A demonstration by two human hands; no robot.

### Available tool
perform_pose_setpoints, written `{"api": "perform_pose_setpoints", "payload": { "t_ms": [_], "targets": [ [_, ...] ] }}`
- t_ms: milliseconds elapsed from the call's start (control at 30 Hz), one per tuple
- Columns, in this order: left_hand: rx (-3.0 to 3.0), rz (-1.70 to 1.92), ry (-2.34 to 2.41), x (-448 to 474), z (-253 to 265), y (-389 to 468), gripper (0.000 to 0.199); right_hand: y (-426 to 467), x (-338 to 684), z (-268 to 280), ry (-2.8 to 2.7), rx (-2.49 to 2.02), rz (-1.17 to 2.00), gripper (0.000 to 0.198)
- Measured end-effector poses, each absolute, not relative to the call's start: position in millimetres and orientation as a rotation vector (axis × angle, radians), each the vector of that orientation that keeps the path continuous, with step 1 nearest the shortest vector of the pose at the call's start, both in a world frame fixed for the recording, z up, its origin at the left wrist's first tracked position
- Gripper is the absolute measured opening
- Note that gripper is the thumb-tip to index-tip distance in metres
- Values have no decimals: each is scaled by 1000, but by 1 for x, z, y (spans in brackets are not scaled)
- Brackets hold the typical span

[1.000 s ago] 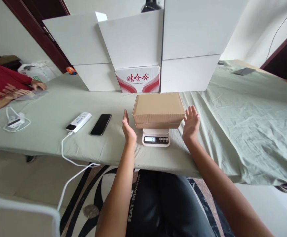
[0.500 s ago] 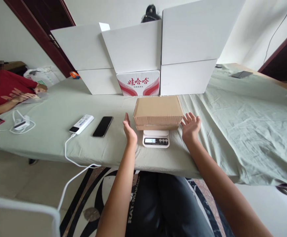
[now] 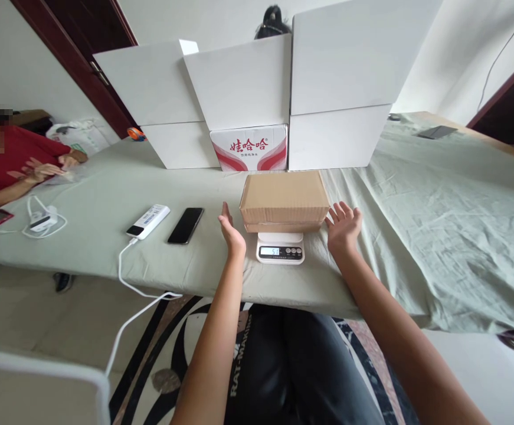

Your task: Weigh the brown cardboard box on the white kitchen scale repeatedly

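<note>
A brown cardboard box [image 3: 284,198] rests on a small white digital kitchen scale [image 3: 280,252], whose lit display appears to read 51. My left hand [image 3: 232,235] is open on the table just left of the box, its palm turned inward and a gap between them. On the other side my right hand [image 3: 345,227] lies open, palm up with fingers spread. Its fingertips are right by the box's corner; whether they touch it I cannot tell. Neither hand holds anything. The box hides most of the scale's platform.
A black phone [image 3: 186,225] and a white power bank [image 3: 149,222] with a cable lie to the left. White panels [image 3: 340,65] and a red-and-white carton [image 3: 250,149] stand behind the box. At far left a person in a red shirt [image 3: 17,153] handles something clear.
The view has shifted very slightly. My hands, the box and the scale hold nearly the same places, and the display reading looks unchanged.
</note>
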State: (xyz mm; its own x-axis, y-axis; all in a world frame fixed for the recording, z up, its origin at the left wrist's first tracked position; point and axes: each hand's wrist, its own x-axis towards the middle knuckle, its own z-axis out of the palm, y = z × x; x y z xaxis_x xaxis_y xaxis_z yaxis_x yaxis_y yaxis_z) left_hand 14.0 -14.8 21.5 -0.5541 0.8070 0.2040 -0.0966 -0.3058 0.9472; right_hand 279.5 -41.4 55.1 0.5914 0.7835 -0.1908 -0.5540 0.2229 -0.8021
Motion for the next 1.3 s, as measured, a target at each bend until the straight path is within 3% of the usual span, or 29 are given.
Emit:
{"api": "perform_pose_setpoints", "payload": {
  "t_ms": [1167, 1300],
  "targets": [
    [770, 1888, 1358, 14, 32, -12, 86, -34, 290, 54, -113, -906, 1012, 44],
    [924, 1876, 1410, 15, 35, -50, 84, -34, 293, 54, -91, -885, 1040, 42]
  ]
}}
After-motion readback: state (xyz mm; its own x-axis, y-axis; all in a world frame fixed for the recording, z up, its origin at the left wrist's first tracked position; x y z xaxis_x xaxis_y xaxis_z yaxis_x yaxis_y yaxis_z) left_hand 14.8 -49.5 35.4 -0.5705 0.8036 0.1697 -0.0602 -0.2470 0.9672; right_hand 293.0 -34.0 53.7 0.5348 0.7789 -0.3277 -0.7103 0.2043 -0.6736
